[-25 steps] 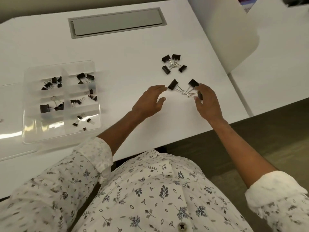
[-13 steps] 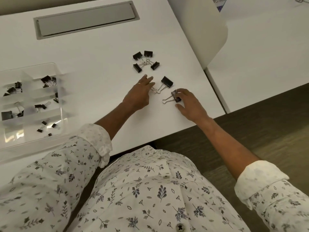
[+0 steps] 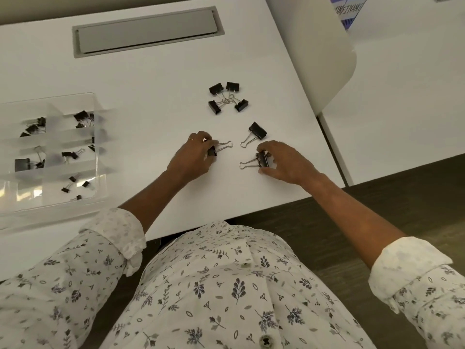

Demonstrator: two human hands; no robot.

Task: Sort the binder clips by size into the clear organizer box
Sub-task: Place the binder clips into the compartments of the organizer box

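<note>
Three large black binder clips lie near the table's front edge. My left hand (image 3: pixel 195 157) pinches the left large clip (image 3: pixel 218 148), whose wire handles point right. My right hand (image 3: pixel 284 162) grips another large clip (image 3: pixel 259 160), handles pointing left. A third large clip (image 3: pixel 256 132) lies free between and beyond them. Farther back sits a cluster of several medium black clips (image 3: pixel 227 96) with tangled handles. The clear organizer box (image 3: pixel 94 102) stands at the left, its compartments holding clips of different sizes.
A grey cable hatch (image 3: pixel 146 31) is set into the white table (image 3: pixel 151 79) at the back. A white chair back (image 3: pixel 319 46) stands at the right, next to a second white desk (image 3: pixel 402 96). The organizer's clear lid (image 3: pixel 37 220) lies beside the box.
The view shifted. My left hand closed on the left large clip and drew it leftward; my right hand tightened on its clip. The three large clips now lie apart.
</note>
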